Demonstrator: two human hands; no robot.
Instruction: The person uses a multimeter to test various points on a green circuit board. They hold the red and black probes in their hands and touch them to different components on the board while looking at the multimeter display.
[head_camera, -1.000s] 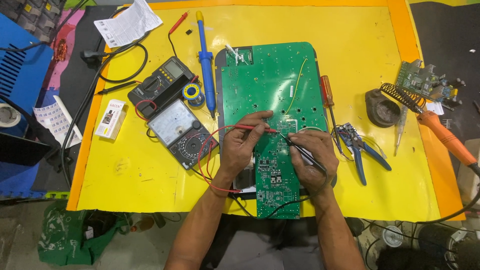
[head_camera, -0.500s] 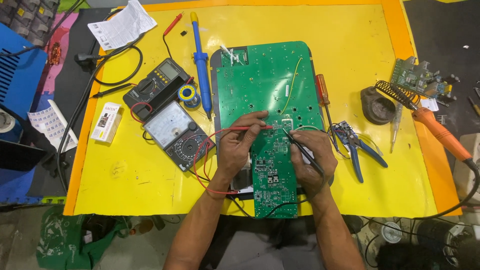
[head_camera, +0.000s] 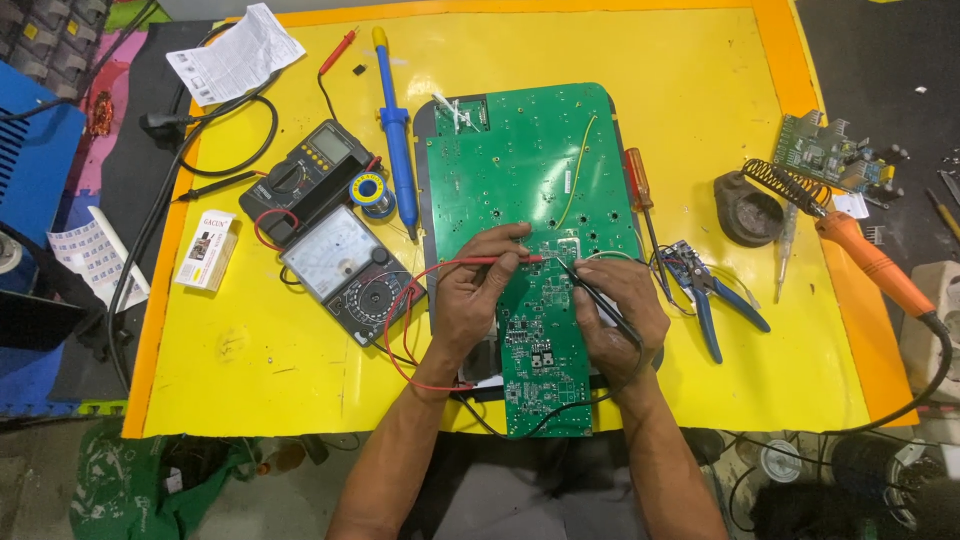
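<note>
A large green circuit board (head_camera: 520, 170) lies on the yellow mat (head_camera: 700, 60), with a narrower green board (head_camera: 545, 370) over its near edge. My left hand (head_camera: 475, 295) pinches a red test probe (head_camera: 495, 260) whose tip touches the board's middle. My right hand (head_camera: 618, 315) holds a black test probe (head_camera: 595, 295), its tip touching the board close to the red one. Red and black leads run left to an analogue multimeter (head_camera: 350, 270).
A digital multimeter (head_camera: 305, 175), solder reel (head_camera: 375, 190) and blue desoldering pump (head_camera: 395, 130) lie left of the board. A red-handled screwdriver (head_camera: 640, 185), blue-handled pliers (head_camera: 715, 295), an orange soldering iron (head_camera: 870, 260) in its coil stand (head_camera: 750, 210) and a small circuit board (head_camera: 825, 150) lie right.
The view has shifted a little. Both hands stay on the board; the probe tips have moved slightly closer together near the board's middle.
</note>
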